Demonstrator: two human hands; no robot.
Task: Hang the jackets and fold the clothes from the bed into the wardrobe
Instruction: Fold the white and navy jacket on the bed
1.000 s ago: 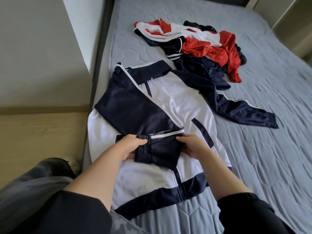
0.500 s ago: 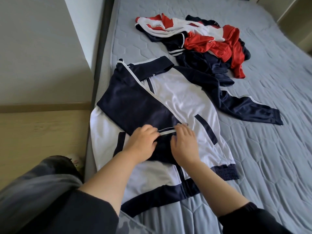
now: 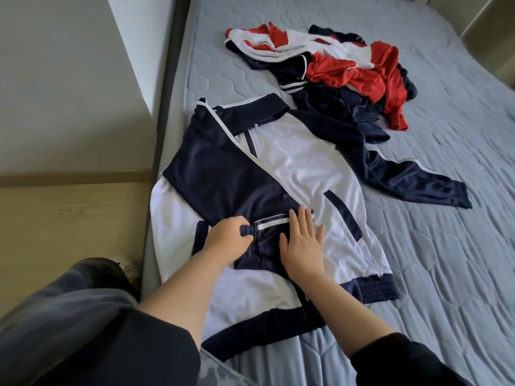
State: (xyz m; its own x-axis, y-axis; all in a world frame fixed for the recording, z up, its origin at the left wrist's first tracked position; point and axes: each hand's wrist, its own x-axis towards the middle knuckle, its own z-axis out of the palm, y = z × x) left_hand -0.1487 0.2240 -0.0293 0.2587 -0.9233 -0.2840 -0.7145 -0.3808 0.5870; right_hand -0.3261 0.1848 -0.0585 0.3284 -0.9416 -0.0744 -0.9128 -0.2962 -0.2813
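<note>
A navy and white track jacket (image 3: pixel 301 168) lies flat, front up, on the grey mattress (image 3: pixel 446 274). Its left sleeve is folded across the chest, the cuff (image 3: pixel 250 232) doubled back near the waist. My left hand (image 3: pixel 225 235) grips that cuff with curled fingers. Beside it my right hand (image 3: pixel 303 243) presses flat on the folded sleeve, fingers straight and spread. The jacket's other sleeve (image 3: pixel 412 179) stretches out to the right. A heap of red, white and navy clothes (image 3: pixel 334 62) lies farther up the bed.
A white wall (image 3: pixel 69 79) and wooden floor (image 3: pixel 69 232) run along the bed's left edge, with a dark bed frame strip (image 3: pixel 164 107) between. My grey trouser leg (image 3: pixel 69 316) is at the lower left. Pale furniture (image 3: pixel 490 29) stands at the far right.
The folded sleeve cuff has been laid down on the jacket. My right hand let go of it and opened flat on the sleeve; my left hand keeps its hold on the cuff.
</note>
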